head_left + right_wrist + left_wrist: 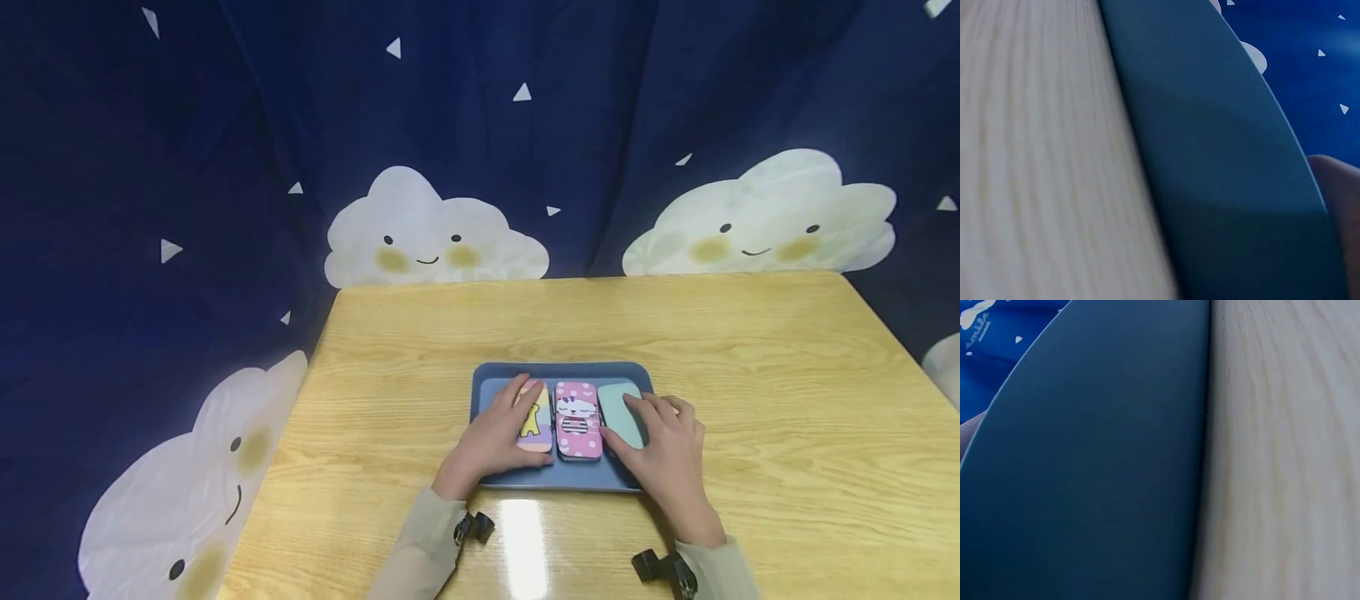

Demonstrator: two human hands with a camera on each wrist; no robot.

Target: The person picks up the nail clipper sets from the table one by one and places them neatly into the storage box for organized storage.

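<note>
A shallow blue-grey tray (pixel 525 477) holds three small rounded tins side by side. The left tin (pixel 534 421), yellow, pink and purple with a yellow animal picture, is gripped by my left hand (pixel 491 433), thumb at its near end and fingers toward its far end. A pink tin (pixel 577 421) with a sleeping white animal lies untouched in the middle. My right hand (pixel 663 446) holds the mint-green tin (pixel 619 412) on the right, with the thumb along its left edge and a finger on its top. Both wrist views show the tray's outer wall (pixel 1104 456), which mostly hides the hands.
The tray stands on a light wooden table (pixel 405 350). Behind and left of the table hangs a dark blue curtain (pixel 450 100) with smiling clouds and white triangles. Dark wrist cameras (pixel 474 527) sit on both sleeves close to the tray's near edge.
</note>
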